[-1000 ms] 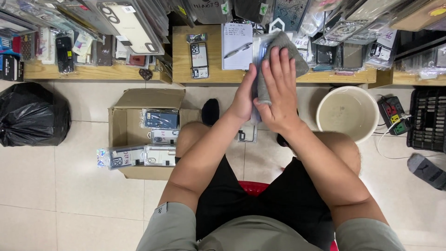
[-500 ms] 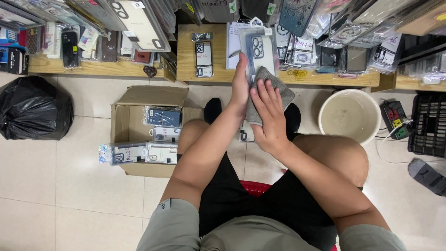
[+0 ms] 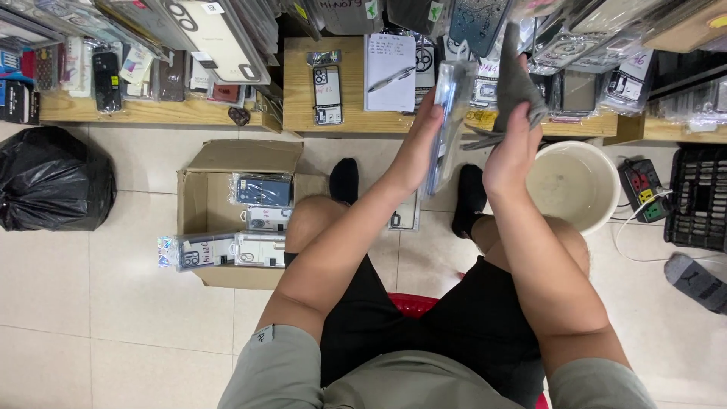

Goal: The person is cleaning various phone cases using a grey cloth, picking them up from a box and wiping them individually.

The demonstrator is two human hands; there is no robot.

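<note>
My left hand (image 3: pixel 416 148) grips a phone case in a clear plastic sleeve (image 3: pixel 448 121), turned edge-on and held upright above my knees. My right hand (image 3: pixel 513 148) holds a grey cloth (image 3: pixel 515 79) bunched up just to the right of the sleeve, apart from it. Both hands are raised in front of a low wooden shelf (image 3: pixel 344 121) with a small notepad and pen (image 3: pixel 390 72) on it. I sit on a red stool (image 3: pixel 413 303), in black shorts.
An open cardboard box (image 3: pixel 201 204) of packaged phone cases stands at my left. A white bucket (image 3: pixel 575 185) of cloudy water sits at my right, beside a power strip (image 3: pixel 644 189) and a black crate (image 3: pixel 700 201). A black bag (image 3: pixel 53 178) lies far left. Another person's socked foot (image 3: pixel 697 280) shows at the right edge.
The sleeved case was flat under the cloth; now my left hand has turned it edge-on and my right hand has lifted the cloth off to the right.
</note>
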